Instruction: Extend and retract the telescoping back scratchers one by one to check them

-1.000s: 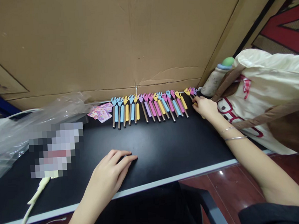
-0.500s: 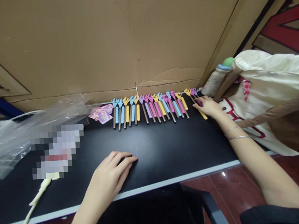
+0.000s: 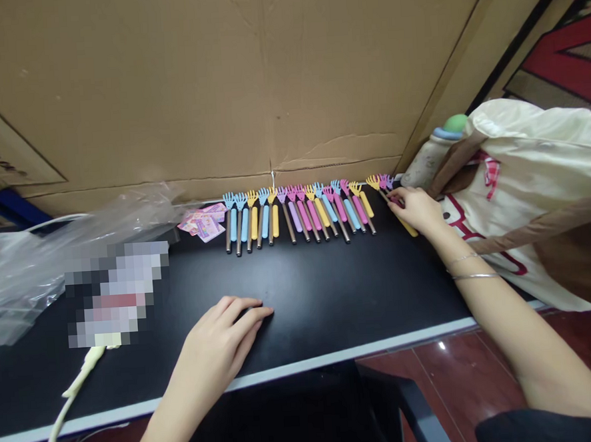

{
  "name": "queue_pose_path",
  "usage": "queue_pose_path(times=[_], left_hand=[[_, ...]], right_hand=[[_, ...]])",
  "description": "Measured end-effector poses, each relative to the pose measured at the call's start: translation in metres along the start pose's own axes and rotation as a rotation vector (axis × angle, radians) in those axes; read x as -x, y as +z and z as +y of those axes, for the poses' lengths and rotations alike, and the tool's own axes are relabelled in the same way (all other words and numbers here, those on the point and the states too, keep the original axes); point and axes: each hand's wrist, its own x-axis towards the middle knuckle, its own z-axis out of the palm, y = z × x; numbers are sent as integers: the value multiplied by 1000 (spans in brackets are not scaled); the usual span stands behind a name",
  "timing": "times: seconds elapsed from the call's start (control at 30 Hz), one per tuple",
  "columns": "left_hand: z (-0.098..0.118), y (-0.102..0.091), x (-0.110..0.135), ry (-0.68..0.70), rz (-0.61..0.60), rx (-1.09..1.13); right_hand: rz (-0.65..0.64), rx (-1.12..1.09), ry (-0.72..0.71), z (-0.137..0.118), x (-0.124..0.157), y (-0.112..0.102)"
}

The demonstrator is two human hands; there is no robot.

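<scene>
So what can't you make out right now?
Head view: handles of the rightmost scratchers, partly covered by the right hand; its grip is unclear.
Head view: part of the bottle, behind the bag.
Head view: print on the cards, too small.
Head view: the item at left, masked by pixel blocks.
Head view: the bag's right end, cut off by the picture's edge.

The person is wearing a black sleeve (image 3: pixel 548 427), which is showing in the lower right corner of the frame. It is ending in a wide, loose edge. The right arm (image 3: pixel 528 347) is showing bare past it. Two thin bracelets, an upper bracelet (image 3: pixel 465 258) and a lower bracelet (image 3: pixel 476 276), are shining silver on it at the right of the frame. The left arm (image 3: pixel 174 402), at the bottom left of centre, is showing bare too. The left hand (image 3: pixel 222 339) is looking slim, with long, thin fingers (image 3: pixel 246 317).
</scene>
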Motion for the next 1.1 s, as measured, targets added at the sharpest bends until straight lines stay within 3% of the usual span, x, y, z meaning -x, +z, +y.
queue_pose_path(times=[0.37,0.6,0.83,1.1], left_hand=[[1,0,-1,-18,-1,7],[1,-1,0,-10,-7,-5],[1,-1,0,-16,-9,-7],[0,-1,0,-20,-10,-7]], right_hand=[[-9,7,4,-8,6,-13],[30,-116,-83,-40,15,-25],[27,-63,-229,-52,16,-16],[15,-67,-172,-46,12,-9]])
